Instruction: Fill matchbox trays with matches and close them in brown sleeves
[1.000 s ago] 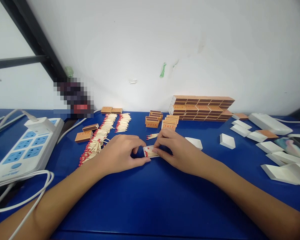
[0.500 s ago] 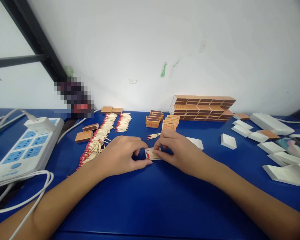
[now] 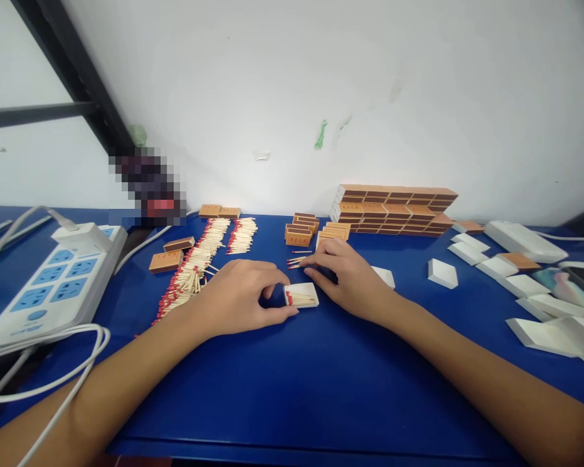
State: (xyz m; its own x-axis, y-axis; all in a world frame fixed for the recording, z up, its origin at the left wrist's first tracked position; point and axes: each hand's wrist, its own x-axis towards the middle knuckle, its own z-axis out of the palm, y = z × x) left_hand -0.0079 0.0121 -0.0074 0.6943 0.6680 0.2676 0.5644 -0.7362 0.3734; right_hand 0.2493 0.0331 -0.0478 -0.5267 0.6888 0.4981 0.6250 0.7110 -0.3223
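A small white matchbox tray (image 3: 302, 296) with several red-tipped matches in it lies on the blue table (image 3: 292, 383). My left hand (image 3: 238, 295) pinches the tray's left end between thumb and fingers. My right hand (image 3: 348, 275) has left the tray and reaches back, its fingertips touching a few loose matches (image 3: 296, 261) just behind the tray. Behind those stand small orange matchboxes (image 3: 316, 233).
Long rows of loose matches (image 3: 199, 266) lie at the left, with orange box sleeves (image 3: 165, 261) beside them. A stack of matchboxes (image 3: 394, 211) stands against the wall. Empty white trays (image 3: 516, 285) are scattered right. A power strip (image 3: 53, 285) with cables sits far left.
My right hand has let go of the tray and moved back to the loose matches behind it. My left hand still holds the tray's left end.
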